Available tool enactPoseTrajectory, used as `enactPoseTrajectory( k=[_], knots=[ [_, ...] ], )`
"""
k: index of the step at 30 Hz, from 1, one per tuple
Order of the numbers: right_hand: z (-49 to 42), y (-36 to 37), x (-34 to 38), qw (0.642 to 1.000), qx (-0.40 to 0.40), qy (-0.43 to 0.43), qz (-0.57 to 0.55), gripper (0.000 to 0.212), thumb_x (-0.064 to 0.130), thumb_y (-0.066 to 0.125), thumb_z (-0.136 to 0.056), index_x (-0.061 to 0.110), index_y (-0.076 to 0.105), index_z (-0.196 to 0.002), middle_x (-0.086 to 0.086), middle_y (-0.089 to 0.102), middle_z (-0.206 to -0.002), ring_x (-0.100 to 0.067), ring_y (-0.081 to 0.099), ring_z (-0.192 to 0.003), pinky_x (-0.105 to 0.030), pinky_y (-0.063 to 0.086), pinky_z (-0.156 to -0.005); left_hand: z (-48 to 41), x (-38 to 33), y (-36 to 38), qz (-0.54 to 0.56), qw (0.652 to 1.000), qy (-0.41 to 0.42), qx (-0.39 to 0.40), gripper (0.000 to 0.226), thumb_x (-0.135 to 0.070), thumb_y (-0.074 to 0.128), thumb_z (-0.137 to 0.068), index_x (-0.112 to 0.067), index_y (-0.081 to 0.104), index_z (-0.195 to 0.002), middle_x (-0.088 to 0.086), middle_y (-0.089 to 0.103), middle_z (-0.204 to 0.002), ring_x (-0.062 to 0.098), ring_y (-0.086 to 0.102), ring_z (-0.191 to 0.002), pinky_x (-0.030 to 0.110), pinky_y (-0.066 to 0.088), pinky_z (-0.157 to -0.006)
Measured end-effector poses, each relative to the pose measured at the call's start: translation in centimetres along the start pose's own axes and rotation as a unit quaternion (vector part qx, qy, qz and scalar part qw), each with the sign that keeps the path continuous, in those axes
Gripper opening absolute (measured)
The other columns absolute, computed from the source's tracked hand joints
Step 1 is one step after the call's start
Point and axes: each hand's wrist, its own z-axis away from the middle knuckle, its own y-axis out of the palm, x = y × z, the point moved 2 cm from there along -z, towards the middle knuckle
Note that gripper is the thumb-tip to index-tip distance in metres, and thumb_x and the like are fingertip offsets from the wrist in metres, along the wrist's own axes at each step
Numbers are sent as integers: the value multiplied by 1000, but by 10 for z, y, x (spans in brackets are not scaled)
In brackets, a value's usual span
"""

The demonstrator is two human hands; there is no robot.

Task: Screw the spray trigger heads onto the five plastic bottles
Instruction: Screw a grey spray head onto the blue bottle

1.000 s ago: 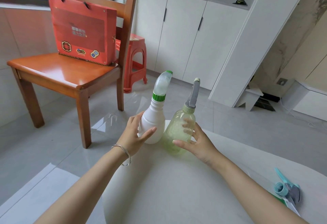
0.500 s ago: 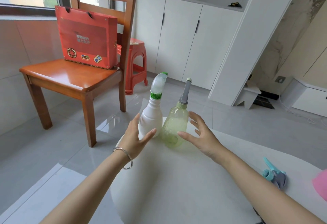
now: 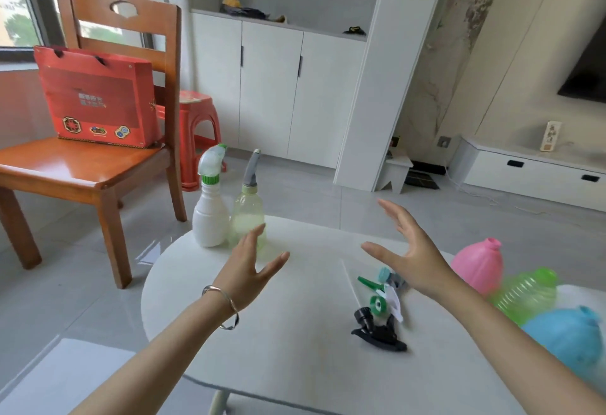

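A white bottle [image 3: 210, 218] with a white-and-green trigger head and a pale green bottle [image 3: 248, 214] with a grey head stand side by side at the far left edge of the white table [image 3: 295, 359]. My left hand [image 3: 251, 270] hovers open just in front of the pale green bottle, apart from it. My right hand [image 3: 406, 250] is open in the air above loose trigger heads: a green-and-white one [image 3: 382, 300], a teal-and-grey one [image 3: 390, 275] and a black one [image 3: 377, 332]. A pink bottle [image 3: 477, 265], a green ribbed bottle [image 3: 528, 293] and a blue bottle [image 3: 570, 336] lie at the right without heads.
A wooden chair [image 3: 98, 165] with a red gift box [image 3: 98, 99] stands left of the table, a red plastic stool [image 3: 196, 126] behind it. White cabinets [image 3: 278, 86] line the far wall. A low white TV bench [image 3: 531, 172] runs along the right wall.
Both hands have let go of the two standing bottles and drawn back and to the right. The view has swung right, bringing the loose heads and three coloured bottles into sight.
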Motion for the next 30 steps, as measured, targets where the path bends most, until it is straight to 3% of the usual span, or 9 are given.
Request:
enactPoseTrajectory(
  k=[3,6,9,12,15,18,21,26,30],
  knots=[
    [32,-46,-8,994,-71,-18,80,71,48,72,-73,45,37,-134,26,39,-139,16,38,-115,-5,9,-105,-3,-39,37,-2,999,27,26,73,-48,54,-88,-14,25,-146,3,33,-152,17,32,-139,29,27,-113],
    [61,-89,-21,985,-132,-26,106,66,31,75,-77,38,41,-133,22,41,-138,7,41,-122,-22,18,-115,-2,-75,79,-1,997,50,56,69,-47,53,-89,-14,28,-144,4,36,-149,18,34,-138,29,26,-112],
    [86,-129,-38,970,-197,-42,135,68,18,78,-74,24,46,-133,10,44,-138,0,39,-125,-11,25,-107,4,-105,122,1,993,73,89,66,-45,53,-90,-14,31,-143,4,38,-149,18,33,-138,26,24,-110],
    [108,-159,-61,940,-250,-32,228,72,22,80,-72,17,46,-135,-1,45,-142,-17,40,-130,-27,25,-110,12,-128,163,17,989,79,121,64,-42,54,-91,-13,32,-143,4,38,-148,18,32,-138,22,23,-108],
    [129,-175,-93,936,-292,27,193,82,28,82,-70,19,39,-139,-1,41,-145,-17,36,-134,-31,26,-110,19,-145,196,29,986,71,150,61,-42,54,-91,-14,34,-141,3,41,-145,18,34,-136,24,25,-109],
    [147,-181,-131,942,-289,128,111,93,34,82,-68,25,28,-143,4,30,-150,-14,28,-138,-27,25,-105,23,-156,222,15,983,75,169,61,-44,53,-91,-13,36,-141,5,42,-144,19,34,-137,31,27,-112],
    [160,-180,-165,944,-254,184,98,100,35,83,-67,26,21,-145,3,23,-153,-16,25,-139,-30,25,-105,29,-162,244,-3,978,82,194,63,-47,50,-91,-14,34,-142,4,38,-149,18,30,-139,28,22,-112],
    [176,-173,-201,943,-220,248,36,94,35,84,-65,21,28,-139,3,40,-140,-12,42,-119,-29,36,-92,39,-165,270,-11,973,72,220,62,-48,50,-91,-14,37,-140,5,40,-147,21,33,-138,33,27,-113],
    [181,-169,-216,940,-211,269,-4,93,34,86,-63,22,29,-136,7,43,-128,-10,44,-110,-27,38,-86,45,-164,283,-10,972,60,227,60,-49,50,-91,-15,39,-138,5,42,-145,21,36,-135,33,30,-111]
  ],
)
